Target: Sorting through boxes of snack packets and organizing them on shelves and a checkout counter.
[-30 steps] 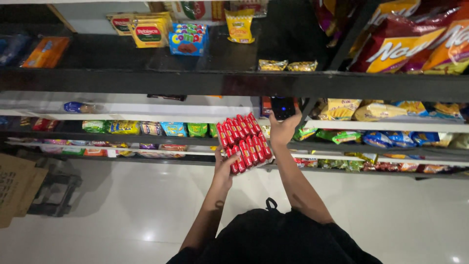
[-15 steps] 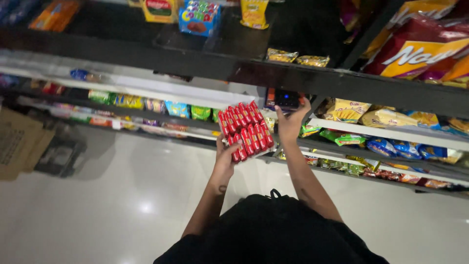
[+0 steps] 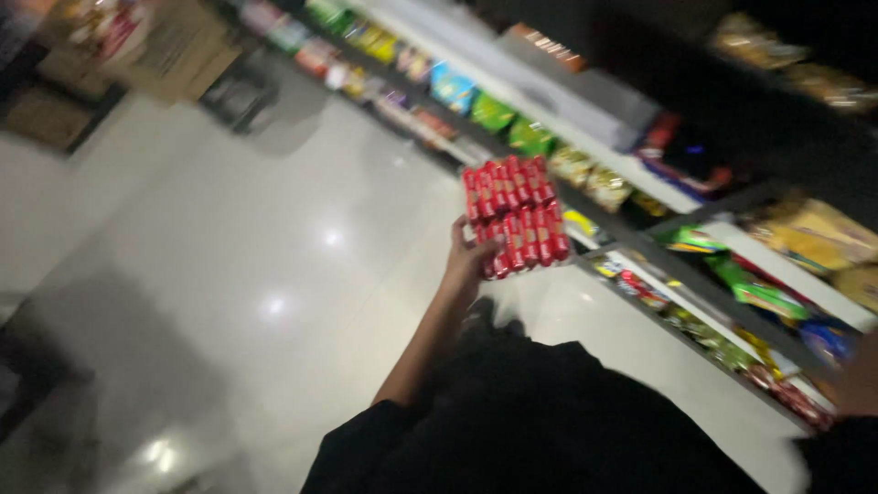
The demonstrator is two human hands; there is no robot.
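The whole view is smeared by motion, so edges and fine detail are hard to read. Your right hand cannot be made out: only a blurred patch of arm shows at the right edge, cut off by the frame, and whether that hand is open or closed cannot be told. Your left hand [image 3: 466, 258] is raised in front of you, well apart from that right edge, fingers closed on the lower left corner of the red multipack [image 3: 514, 216]; much of the palm is hidden behind the pack.

The red multipack is a flat block of slim red rolls in two rows, held up in the air over the pale floor [image 3: 229, 274], just beside the shelves [image 3: 695, 247] but not touching them. Its broad face is turned toward you. The rolls' long axes run up and down in the view, leaning slightly left at the top.

The goods on the shelves are colourful blurs, and the top right corner is too dark to read. Your dark clothing [image 3: 549, 421] fills the bottom.
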